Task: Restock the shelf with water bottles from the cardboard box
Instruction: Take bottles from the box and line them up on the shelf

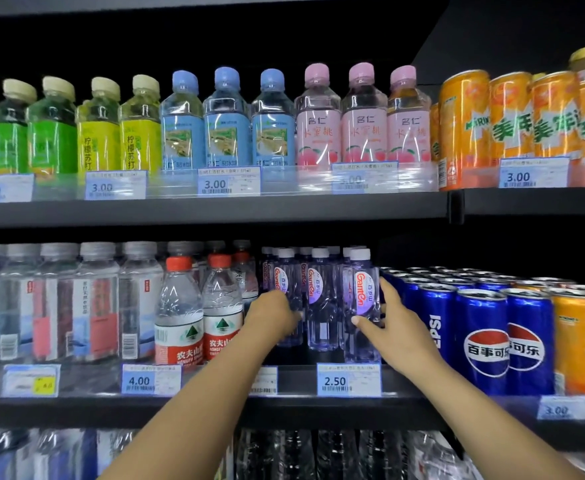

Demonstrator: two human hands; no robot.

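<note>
Head view: both hands at the middle black shelf [284, 405], in the row of clear purple-tinted Ganten water bottles [322, 303]. Right hand [393, 322] grip curled round the rightmost bottle [362, 306], beside the blue Pepsi cans [485, 341]. Left hand [272, 315] at the leftmost bottle [286, 282]; fingers hidden, probably gripping it, can't tell.

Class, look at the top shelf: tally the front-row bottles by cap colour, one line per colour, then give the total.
Cream caps: 4
Blue caps: 3
Pink caps: 3
Total: 10
</note>
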